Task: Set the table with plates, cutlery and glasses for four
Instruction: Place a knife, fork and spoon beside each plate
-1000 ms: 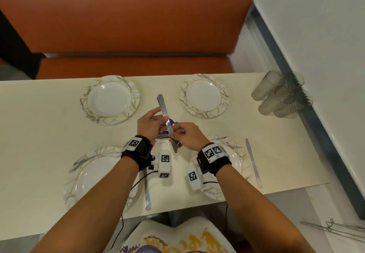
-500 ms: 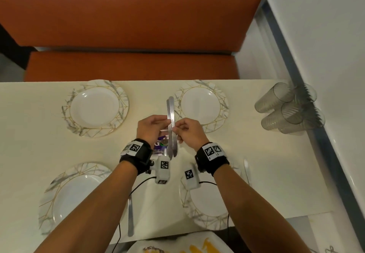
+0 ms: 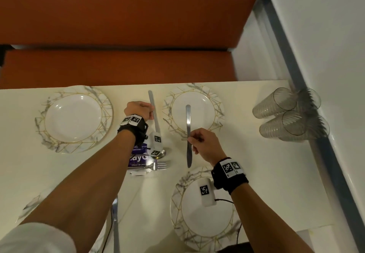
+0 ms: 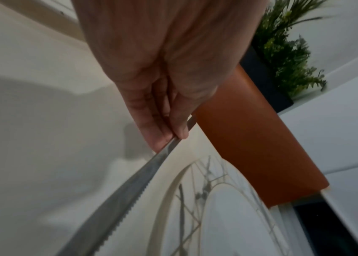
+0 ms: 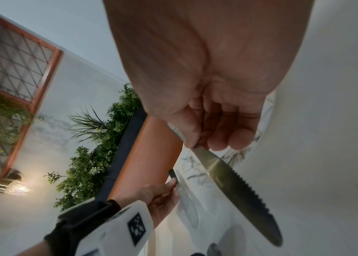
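Note:
My left hand pinches the handle of a table knife, held low in the gap between the far left plate and the far right plate. My right hand pinches a second serrated knife at mid-length, handle over the far right plate and blade pointing back toward me. The near right plate lies under my right wrist. The near left plate is mostly hidden by my left arm.
A fork and a spoon lie on a purple packet at mid-table. Another knife lies beside the near left plate. Several clear glasses lie stacked on their sides at the far right, by the wall. An orange bench runs behind the table.
The hands, together at mid-table with both knives, have parted. The left carried its knife forward between the far plates; the right carried its knife right, over the far right plate's edge.

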The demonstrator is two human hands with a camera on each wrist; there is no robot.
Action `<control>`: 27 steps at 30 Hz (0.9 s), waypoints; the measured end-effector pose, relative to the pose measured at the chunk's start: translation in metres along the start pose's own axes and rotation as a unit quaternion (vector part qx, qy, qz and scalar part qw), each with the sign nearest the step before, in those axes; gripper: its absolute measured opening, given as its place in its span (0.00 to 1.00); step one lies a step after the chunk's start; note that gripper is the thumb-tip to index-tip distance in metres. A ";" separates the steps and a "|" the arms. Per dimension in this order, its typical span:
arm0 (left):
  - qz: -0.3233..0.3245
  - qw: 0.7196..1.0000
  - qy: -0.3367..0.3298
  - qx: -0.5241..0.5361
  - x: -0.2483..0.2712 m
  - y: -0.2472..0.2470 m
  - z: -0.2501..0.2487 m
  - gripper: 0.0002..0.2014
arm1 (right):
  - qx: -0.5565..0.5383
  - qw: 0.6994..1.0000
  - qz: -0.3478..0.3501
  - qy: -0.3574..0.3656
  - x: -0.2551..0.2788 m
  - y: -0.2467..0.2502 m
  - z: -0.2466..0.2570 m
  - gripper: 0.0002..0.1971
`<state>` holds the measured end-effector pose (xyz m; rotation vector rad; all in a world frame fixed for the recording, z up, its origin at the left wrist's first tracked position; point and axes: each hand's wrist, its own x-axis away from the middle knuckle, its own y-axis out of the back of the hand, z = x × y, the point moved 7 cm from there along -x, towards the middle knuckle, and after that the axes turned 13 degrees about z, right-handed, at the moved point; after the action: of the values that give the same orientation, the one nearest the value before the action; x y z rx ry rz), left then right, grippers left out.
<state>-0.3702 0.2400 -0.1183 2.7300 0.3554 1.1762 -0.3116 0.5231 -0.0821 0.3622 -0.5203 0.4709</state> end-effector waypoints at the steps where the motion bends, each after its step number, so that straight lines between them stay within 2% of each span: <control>1: -0.001 1.000 0.000 -0.007 -0.002 -0.002 -0.001 0.06 | 0.004 1.000 -0.004 0.001 0.000 0.003 -0.002 0.01; 3: -0.003 1.000 -0.003 -0.012 -0.007 -0.006 -0.001 0.04 | 0.010 1.000 -0.012 0.001 0.002 0.008 -0.004 0.01; 11: -0.003 0.998 -0.041 -0.046 -0.009 -0.013 -0.004 0.06 | 0.035 0.999 -0.018 0.024 0.003 0.011 0.003 0.01; 13: -0.009 0.993 -0.071 -0.095 -0.006 -0.012 -0.005 0.06 | 0.038 0.999 -0.019 0.030 0.003 0.012 0.004 0.01; 15: -0.031 0.968 -0.122 -0.217 0.001 -0.011 -0.008 0.11 | 0.027 0.999 -0.023 0.029 0.002 0.012 0.003 0.02; 18: -0.050 0.886 -0.192 -0.420 0.014 -0.016 -0.009 0.26 | 0.026 0.999 -0.026 0.023 0.002 0.011 0.001 0.03; 20: -0.040 0.841 -0.203 -0.500 0.019 -0.021 -0.005 0.31 | 0.025 0.999 -0.026 0.020 0.002 0.010 -0.001 0.04; 22: -0.024 0.821 -0.189 -0.539 0.018 -0.022 0.003 0.32 | 0.019 0.999 -0.026 0.022 0.003 0.008 -0.002 0.04; 27: -0.023 0.805 -0.180 -0.564 0.017 -0.023 0.006 0.32 | 0.014 0.999 -0.030 0.021 0.005 0.006 -0.003 0.04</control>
<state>-0.3580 0.2670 -0.1154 1.7567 -0.2739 0.5026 -0.3099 0.5311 -0.0801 0.3918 -0.4614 0.4279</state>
